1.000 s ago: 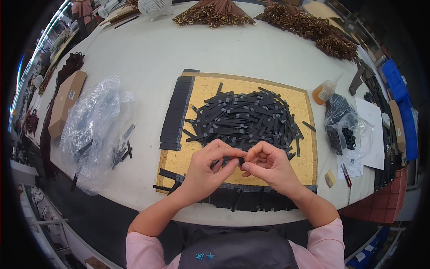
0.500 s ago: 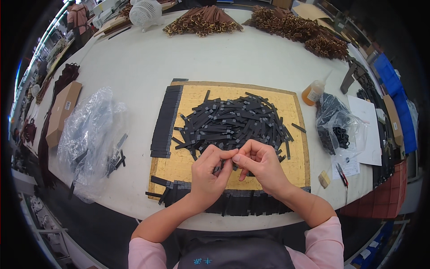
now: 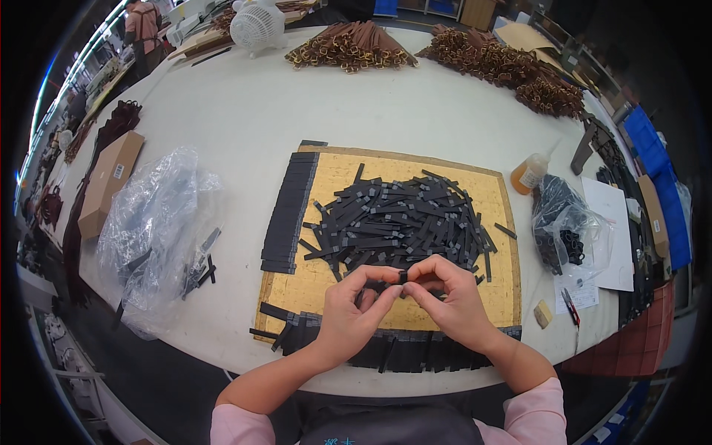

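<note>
My left hand and my right hand meet over the near part of a yellow board. Between their thumbs and fingertips they pinch a small black strip, which looks bent; the fingers cover most of it. Just beyond the hands lies a loose heap of short black strips with grey ends. More black strips form a neat row along the board's left edge. Another row overhangs its near edge, below my wrists.
To the left lie a clear plastic bag and a cardboard box. On the right are a bottle of amber liquid, a bag of black rings, a yellowish block and red-handled scissors. Brown strap bundles and a white fan stand far back.
Both hands have come slightly nearer to me and now grip the black strip together, where it shows between the fingertips. The whole view has shifted a little.
</note>
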`<action>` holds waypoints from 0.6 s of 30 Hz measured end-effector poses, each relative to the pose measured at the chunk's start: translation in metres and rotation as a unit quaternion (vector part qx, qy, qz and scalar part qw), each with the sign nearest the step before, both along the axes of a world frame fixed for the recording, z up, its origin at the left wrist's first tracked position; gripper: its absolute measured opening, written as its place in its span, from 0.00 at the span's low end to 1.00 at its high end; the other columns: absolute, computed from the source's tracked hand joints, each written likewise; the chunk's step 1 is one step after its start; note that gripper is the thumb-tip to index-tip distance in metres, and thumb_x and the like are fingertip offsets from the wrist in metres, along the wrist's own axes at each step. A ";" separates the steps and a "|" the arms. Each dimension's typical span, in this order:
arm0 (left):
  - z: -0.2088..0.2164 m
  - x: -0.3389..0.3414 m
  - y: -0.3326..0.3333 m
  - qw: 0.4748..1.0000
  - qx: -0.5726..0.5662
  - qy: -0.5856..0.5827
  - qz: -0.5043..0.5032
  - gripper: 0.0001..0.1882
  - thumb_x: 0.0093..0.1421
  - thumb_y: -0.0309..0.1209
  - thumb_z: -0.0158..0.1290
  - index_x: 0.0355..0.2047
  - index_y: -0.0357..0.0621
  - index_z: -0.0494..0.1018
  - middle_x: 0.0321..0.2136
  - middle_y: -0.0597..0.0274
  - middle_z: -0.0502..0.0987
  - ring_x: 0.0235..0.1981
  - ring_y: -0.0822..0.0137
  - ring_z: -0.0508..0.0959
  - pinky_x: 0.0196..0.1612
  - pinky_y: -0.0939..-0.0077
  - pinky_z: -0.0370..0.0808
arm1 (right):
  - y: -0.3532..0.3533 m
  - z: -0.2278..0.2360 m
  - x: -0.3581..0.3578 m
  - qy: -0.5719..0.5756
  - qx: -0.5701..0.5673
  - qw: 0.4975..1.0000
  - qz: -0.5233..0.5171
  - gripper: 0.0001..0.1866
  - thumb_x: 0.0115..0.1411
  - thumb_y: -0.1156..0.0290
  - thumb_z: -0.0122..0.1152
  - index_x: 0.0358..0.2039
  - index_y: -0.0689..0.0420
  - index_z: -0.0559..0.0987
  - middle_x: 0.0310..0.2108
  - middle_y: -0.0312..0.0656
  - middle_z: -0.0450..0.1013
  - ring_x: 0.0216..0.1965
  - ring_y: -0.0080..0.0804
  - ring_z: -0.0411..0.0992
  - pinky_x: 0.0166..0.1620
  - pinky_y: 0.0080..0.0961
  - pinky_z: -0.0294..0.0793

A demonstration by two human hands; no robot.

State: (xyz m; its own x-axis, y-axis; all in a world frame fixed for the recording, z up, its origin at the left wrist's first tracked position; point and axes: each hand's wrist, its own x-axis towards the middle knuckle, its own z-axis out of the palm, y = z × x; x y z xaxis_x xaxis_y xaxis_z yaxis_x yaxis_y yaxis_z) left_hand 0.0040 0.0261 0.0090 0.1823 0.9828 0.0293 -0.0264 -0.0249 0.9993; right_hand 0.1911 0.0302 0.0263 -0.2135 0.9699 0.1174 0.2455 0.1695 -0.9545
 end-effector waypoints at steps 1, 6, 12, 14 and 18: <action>-0.001 0.000 0.001 1.000 -0.002 -0.001 0.000 0.08 0.61 0.23 0.60 0.41 0.39 0.77 0.34 0.72 0.80 0.17 0.89 0.58 0.20 0.88 0.55 | -0.001 0.001 0.000 -0.001 -0.002 1.000 0.000 0.07 0.61 0.80 0.64 0.40 0.64 0.77 0.36 0.40 0.76 0.36 0.25 0.78 0.41 0.21 0.80; -0.001 0.001 0.000 0.997 -0.062 -0.047 -0.010 0.07 0.61 0.25 0.61 0.40 0.39 0.78 0.28 0.75 0.77 0.19 0.90 0.58 0.22 0.88 0.54 | -0.004 0.010 -0.006 -0.124 0.138 0.982 -0.023 0.08 0.58 0.81 0.66 0.39 0.63 0.78 0.33 0.43 0.76 0.33 0.33 0.79 0.37 0.25 0.80; -0.005 -0.004 0.005 0.988 -0.135 -0.075 -0.022 0.07 0.62 0.28 0.61 0.37 0.38 0.77 0.21 0.80 0.68 0.19 0.89 0.57 0.23 0.88 0.51 | -0.004 0.010 -0.007 -0.178 0.179 0.968 0.001 0.08 0.58 0.80 0.67 0.38 0.62 0.79 0.32 0.43 0.77 0.32 0.34 0.80 0.36 0.24 0.80; -0.011 -0.006 0.006 0.985 -0.142 -0.092 -0.024 0.06 0.63 0.28 0.61 0.37 0.38 0.77 0.22 0.79 0.69 0.20 0.89 0.59 0.24 0.89 0.55 | -0.005 0.011 -0.009 -0.145 0.130 0.981 0.000 0.07 0.59 0.80 0.67 0.38 0.63 0.79 0.32 0.43 0.78 0.32 0.31 0.80 0.37 0.23 0.80; -0.008 -0.006 0.006 0.978 -0.160 -0.133 -0.027 0.07 0.63 0.28 0.60 0.37 0.38 0.76 0.30 0.72 0.75 0.28 0.86 0.72 0.34 0.89 0.68 | -0.001 0.014 -0.007 -0.065 -0.033 0.997 0.008 0.07 0.60 0.81 0.66 0.39 0.66 0.79 0.36 0.42 0.80 0.37 0.25 0.80 0.42 0.19 0.81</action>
